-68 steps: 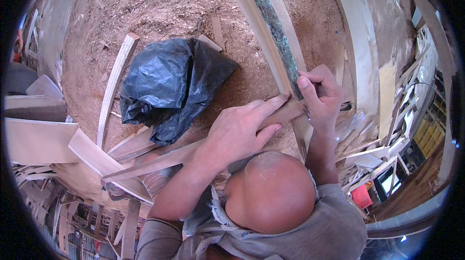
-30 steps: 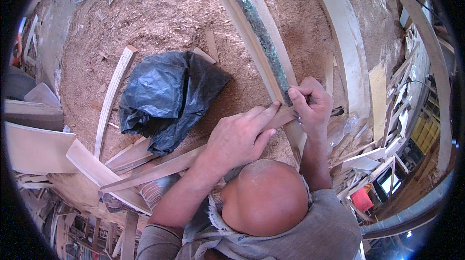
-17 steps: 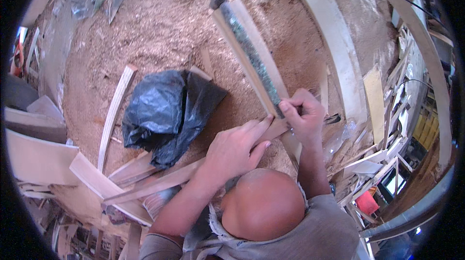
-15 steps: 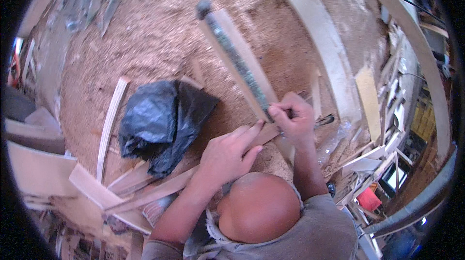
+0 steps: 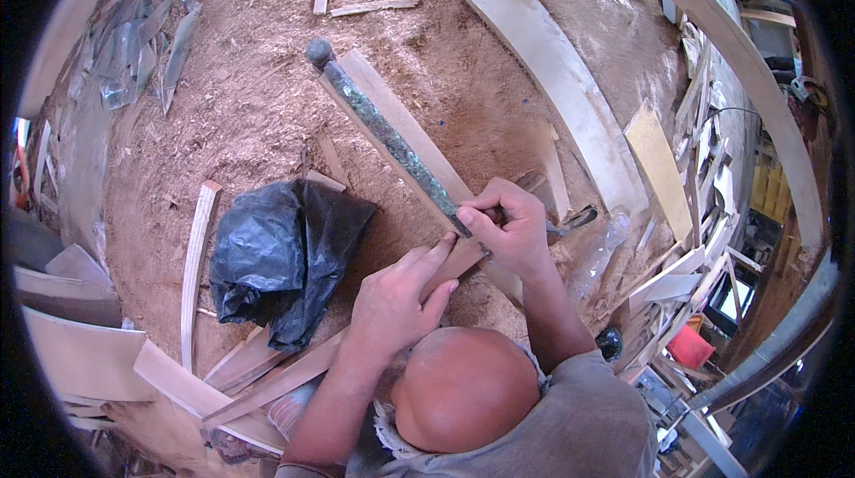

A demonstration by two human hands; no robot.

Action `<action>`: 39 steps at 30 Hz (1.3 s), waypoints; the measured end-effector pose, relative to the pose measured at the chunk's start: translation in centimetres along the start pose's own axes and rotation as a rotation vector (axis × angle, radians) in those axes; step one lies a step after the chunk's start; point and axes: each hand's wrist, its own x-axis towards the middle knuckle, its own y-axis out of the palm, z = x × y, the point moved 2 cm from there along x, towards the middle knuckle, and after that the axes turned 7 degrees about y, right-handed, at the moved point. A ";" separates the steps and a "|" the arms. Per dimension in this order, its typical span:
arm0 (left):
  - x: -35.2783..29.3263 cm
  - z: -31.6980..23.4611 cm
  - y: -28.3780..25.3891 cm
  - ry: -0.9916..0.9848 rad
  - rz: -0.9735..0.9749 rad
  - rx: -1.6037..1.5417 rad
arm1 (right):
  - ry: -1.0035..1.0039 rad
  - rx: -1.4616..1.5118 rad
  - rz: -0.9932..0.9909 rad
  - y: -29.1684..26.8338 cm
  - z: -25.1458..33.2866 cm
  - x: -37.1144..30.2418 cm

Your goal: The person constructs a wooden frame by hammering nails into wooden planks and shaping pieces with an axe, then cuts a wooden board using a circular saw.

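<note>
A long, narrow bar with mottled dark green and black sides (image 5: 383, 137) lies diagonally along a pale wooden board (image 5: 414, 126). A round dark knob (image 5: 319, 53) tops its far end. My right hand (image 5: 509, 227) is closed in a pinch at the bar's near end; what it grips is mostly hidden by the fingers. Flat and with fingers stretched, my left hand (image 5: 396, 297) rests on a wooden strip (image 5: 289, 378) that crosses under the board's near end. Its fingertips almost reach the bar.
A crumpled black plastic bag (image 5: 267, 251) sits left of the hands on sawdust-covered ground. Upright to its left stands a narrow wooden strip (image 5: 198, 273). A wide curved board (image 5: 552, 59) lies right, beside a yellowish offcut (image 5: 661, 171) and a clear plastic bottle (image 5: 601, 255).
The whole view has shifted, so the bar and bag sit further left and lower. Both hands keep about the same pose at the bar's near end, and the picture is sharper.
</note>
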 end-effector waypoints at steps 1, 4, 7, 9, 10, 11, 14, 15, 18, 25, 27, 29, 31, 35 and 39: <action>0.1 0.1 0.1 0.006 0.013 -0.008 | 0.002 0.000 0.001 0.0 -0.1 0.0; -0.2 0.0 -0.1 0.014 -0.008 -0.003 | 0.045 0.062 0.029 0.2 -0.2 -0.2; -0.3 0.0 -0.2 0.007 -0.002 0.001 | 0.175 0.168 0.065 0.3 0.5 -0.4; -0.2 -0.1 -0.1 0.002 -0.019 -0.022 | 0.228 0.294 0.040 0.4 1.4 -0.2; -0.1 -0.1 -0.1 -0.001 -0.036 -0.044 | 0.229 0.295 0.041 0.4 1.2 0.1; -0.1 -0.1 -0.2 -0.003 -0.036 -0.043 | 0.042 0.113 0.034 0.4 1.3 0.5; 0.0 -0.3 -0.4 -0.005 -0.031 -0.030 | -0.130 -0.132 0.056 0.1 1.8 0.9; 0.1 -0.5 -0.5 -0.022 0.001 -0.016 | -0.118 -0.195 0.084 0.0 2.1 0.9; 0.0 -0.2 -0.2 -0.017 0.013 -0.010 | -0.018 -0.247 0.127 -0.4 3.2 0.9; -0.2 0.1 -0.1 0.023 0.001 0.010 | 0.131 -0.205 0.176 -0.4 3.3 1.0; -0.2 0.0 -0.3 0.016 0.006 0.011 | 0.224 -0.156 0.199 -0.4 3.1 1.1; -0.2 0.1 -0.2 0.009 0.012 0.015 | 0.200 -0.164 0.189 -0.4 2.8 1.0; -0.3 0.3 0.0 0.035 -0.029 -0.008 | 0.175 -0.169 0.182 -0.3 2.7 1.1; -0.2 0.1 -0.2 0.006 0.010 0.002 | 0.179 -0.161 0.185 -0.3 3.1 1.1; -0.2 0.2 -0.1 0.019 0.003 -0.007 | 0.165 -0.160 0.186 -0.3 2.9 1.0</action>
